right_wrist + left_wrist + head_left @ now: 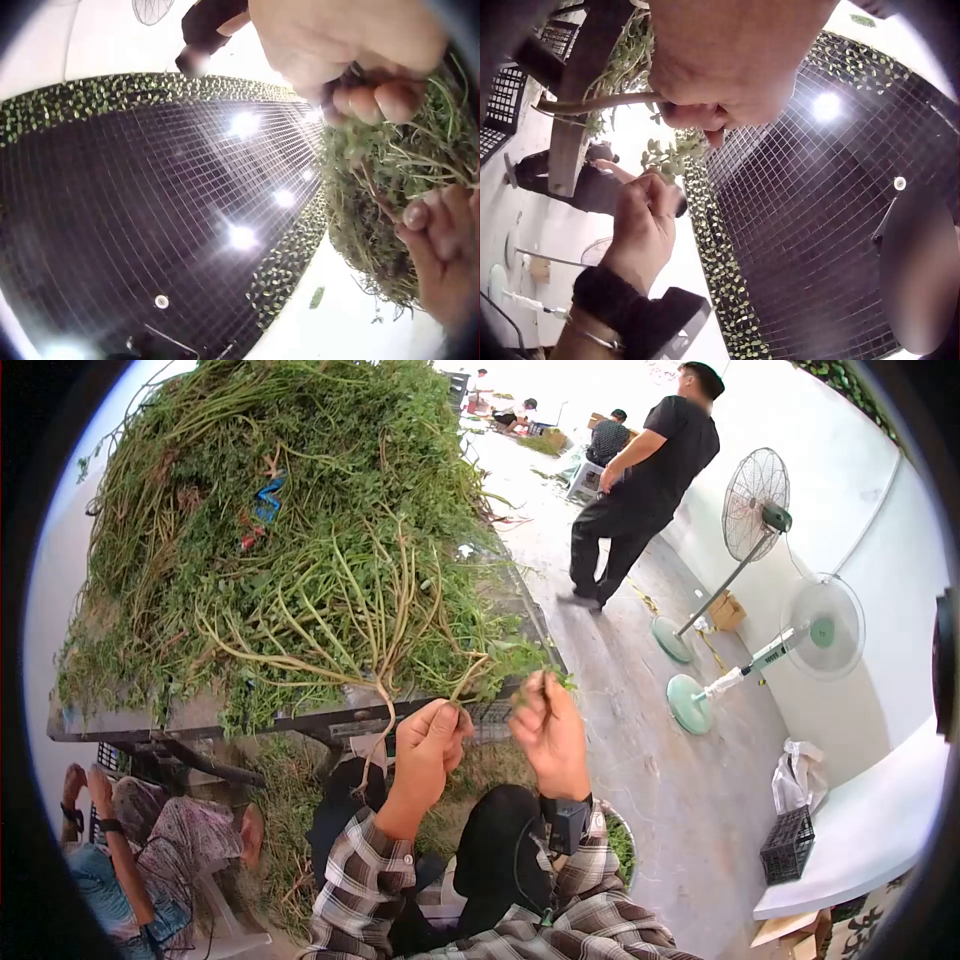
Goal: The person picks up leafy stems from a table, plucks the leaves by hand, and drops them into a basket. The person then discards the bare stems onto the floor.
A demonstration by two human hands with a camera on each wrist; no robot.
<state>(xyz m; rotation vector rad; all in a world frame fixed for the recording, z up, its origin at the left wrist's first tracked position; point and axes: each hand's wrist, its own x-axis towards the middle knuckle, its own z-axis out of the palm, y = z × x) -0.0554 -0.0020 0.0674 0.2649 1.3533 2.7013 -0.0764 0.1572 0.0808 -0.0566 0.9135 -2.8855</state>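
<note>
My left hand [428, 748] grips a thin brownish-green plant stem [466, 678] between thumb and fingers; in the left wrist view the stem [604, 103] sticks out past the fist. A little to the right, my right hand [550, 745] has thumb and fingertips pinched together at a small leafy sprig [667, 161]. In the right wrist view, the stem [381, 196] runs from the left hand [442, 251] up toward the right fingers. Just beyond both hands, a large heap of leafy green plants [300, 580] covers the table. A branched bare stalk [382, 685] hangs over its near edge.
The table edge [215, 722] lies just beyond my hands. Another person's arms [110, 815] are at lower left. A person in black [645, 480] walks on the right, near two standing fans [757, 510]. A black crate [788, 847] and a basket with greens [620, 850] stand at right.
</note>
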